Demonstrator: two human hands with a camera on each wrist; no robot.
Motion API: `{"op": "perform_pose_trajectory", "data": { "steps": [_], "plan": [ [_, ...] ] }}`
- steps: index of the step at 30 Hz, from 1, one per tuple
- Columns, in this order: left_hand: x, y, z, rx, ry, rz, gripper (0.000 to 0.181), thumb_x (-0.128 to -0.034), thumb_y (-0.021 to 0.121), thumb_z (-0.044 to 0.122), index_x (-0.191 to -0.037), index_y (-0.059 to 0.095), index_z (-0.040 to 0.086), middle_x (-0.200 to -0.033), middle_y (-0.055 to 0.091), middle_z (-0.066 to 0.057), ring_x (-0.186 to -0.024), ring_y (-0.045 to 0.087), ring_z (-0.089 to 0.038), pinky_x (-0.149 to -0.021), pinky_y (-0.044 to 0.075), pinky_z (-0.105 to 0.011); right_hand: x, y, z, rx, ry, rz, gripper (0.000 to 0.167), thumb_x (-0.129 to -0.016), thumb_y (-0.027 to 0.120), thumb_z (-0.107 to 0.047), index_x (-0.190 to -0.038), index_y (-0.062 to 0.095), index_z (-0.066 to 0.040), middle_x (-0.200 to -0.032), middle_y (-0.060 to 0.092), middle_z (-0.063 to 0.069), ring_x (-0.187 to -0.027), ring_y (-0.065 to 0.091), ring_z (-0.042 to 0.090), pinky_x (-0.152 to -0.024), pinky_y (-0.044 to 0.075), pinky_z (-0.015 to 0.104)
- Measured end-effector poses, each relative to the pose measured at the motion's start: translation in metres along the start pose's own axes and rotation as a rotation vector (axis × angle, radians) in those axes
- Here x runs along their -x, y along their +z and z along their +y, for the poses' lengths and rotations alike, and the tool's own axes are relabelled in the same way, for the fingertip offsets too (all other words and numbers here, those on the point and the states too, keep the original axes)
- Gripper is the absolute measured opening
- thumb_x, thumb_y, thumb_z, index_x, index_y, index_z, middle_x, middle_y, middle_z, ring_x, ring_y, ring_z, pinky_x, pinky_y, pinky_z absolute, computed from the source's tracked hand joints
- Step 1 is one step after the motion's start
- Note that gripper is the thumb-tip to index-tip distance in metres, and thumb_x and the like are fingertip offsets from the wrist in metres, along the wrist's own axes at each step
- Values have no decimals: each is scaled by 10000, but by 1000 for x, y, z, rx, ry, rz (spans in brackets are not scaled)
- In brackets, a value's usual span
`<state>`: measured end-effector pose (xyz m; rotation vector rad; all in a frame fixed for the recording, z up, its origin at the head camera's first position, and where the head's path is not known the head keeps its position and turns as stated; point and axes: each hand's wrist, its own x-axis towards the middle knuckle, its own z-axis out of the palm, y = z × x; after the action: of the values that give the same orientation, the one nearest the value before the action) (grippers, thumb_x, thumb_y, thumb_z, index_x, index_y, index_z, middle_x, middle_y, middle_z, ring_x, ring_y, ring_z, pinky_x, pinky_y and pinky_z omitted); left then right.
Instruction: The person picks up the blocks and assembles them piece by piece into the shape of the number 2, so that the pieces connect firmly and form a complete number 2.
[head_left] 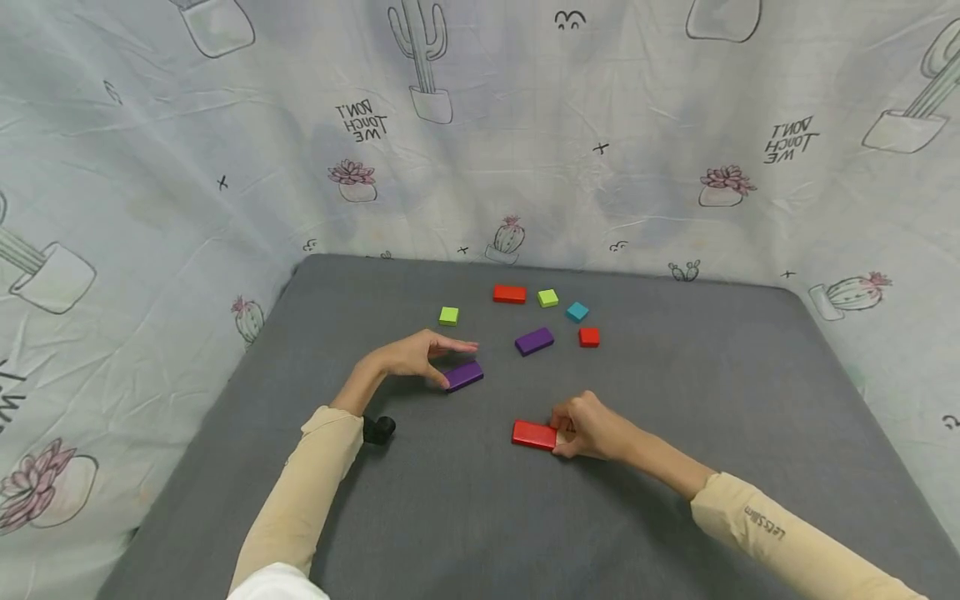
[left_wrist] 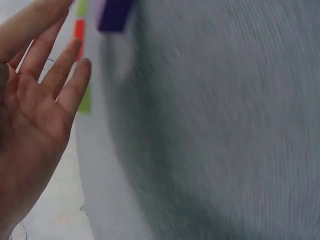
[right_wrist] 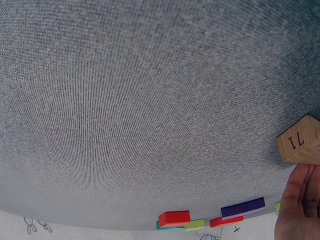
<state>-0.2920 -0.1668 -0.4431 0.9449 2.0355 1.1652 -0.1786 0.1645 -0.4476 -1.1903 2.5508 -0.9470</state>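
Note:
On the grey table, my right hand (head_left: pixel 592 429) pinches the right end of a red block (head_left: pixel 534 434) between thumb and fingers. In the right wrist view a bare wooden block face (right_wrist: pixel 300 141) with dark marks shows just above the fingers of that hand (right_wrist: pixel 302 205). My left hand (head_left: pixel 408 356) is by a purple block (head_left: pixel 464 376), its thumb at the block's left end and its fingers stretched out above, apart from it. The left wrist view shows the spread left hand (left_wrist: pixel 42 100) and part of the purple block (left_wrist: pixel 115 15), blurred; the thumb contact is hidden.
Farther back lie a second purple block (head_left: pixel 535 342), a long red block (head_left: pixel 510 294), a small red block (head_left: pixel 589 337), a teal block (head_left: pixel 577 312) and two lime blocks, one left (head_left: pixel 448 317), one right (head_left: pixel 547 298). A cactus-print cloth (head_left: pixel 585 208) hangs behind.

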Motion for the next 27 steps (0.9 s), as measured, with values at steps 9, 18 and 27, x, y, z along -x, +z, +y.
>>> {"op": "perform_pose_trajectory", "data": {
  "steps": [9,18,27],
  "plan": [
    [-5,0,-2,-49,-89,-105,790,-705,711,-202,-1415,469,48,-1497,382,-87,-1416,254,-228,-1119,261,-376,2,3,2,4,-10,15,200,-693,849,-56,-751,658,-34,-624,531,-34,-577,419,-3,-496,411,164],
    [-11,6,6,-257,-79,-95,738,-715,722,-184,-1375,535,89,-1395,516,-65,-1267,487,-209,-1003,427,-331,2,1,1,3,7,7,200,-697,849,-67,-771,666,-33,-649,553,-32,-592,435,2,-512,430,173],
    [-16,0,8,-182,-88,-55,705,-684,773,-149,-1324,587,80,-1349,560,-57,-1219,538,-196,-989,437,-307,1,-2,0,-11,20,-1,199,-700,846,-67,-771,661,-43,-657,558,-37,-598,441,3,-517,434,176]
  ]
}}
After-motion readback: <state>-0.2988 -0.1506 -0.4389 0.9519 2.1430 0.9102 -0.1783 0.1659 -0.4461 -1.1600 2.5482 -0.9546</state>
